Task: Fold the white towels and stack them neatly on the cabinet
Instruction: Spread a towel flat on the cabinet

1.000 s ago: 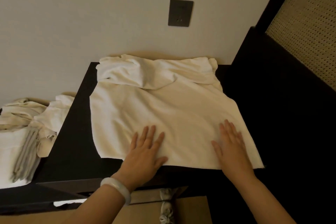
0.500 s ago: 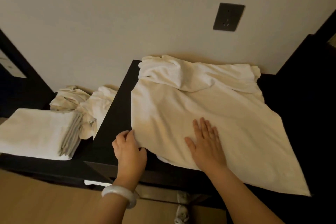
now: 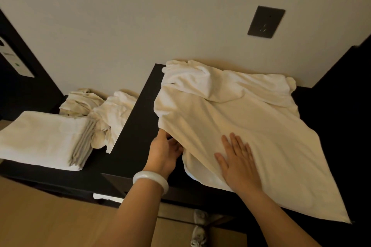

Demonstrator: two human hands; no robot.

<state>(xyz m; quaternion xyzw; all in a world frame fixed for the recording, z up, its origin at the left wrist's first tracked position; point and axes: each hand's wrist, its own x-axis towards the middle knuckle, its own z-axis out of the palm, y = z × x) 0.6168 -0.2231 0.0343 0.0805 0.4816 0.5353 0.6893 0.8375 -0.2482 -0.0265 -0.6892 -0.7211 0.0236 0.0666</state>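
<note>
A white towel (image 3: 241,122) lies spread over the dark cabinet top (image 3: 138,126), bunched along the wall side. My left hand (image 3: 165,150) grips the towel's near left edge and lifts it off the cabinet. My right hand (image 3: 237,160) lies flat on the towel near its front edge, fingers straight, pressing it down. A stack of folded white towels (image 3: 44,138) sits on a lower dark surface to the left. Behind that stack lie crumpled white towels (image 3: 102,112).
A pale wall stands behind the cabinet, with a dark socket plate (image 3: 266,21) on it. A dark panel (image 3: 341,78) borders the cabinet on the right. Wooden floor (image 3: 40,216) lies below, and a white shoe (image 3: 197,230) shows near the cabinet front.
My left hand moved from lying flat on the towel to its left edge and took hold of it, lifting it. My right hand slid left. The view swung left, revealing the folded stack.
</note>
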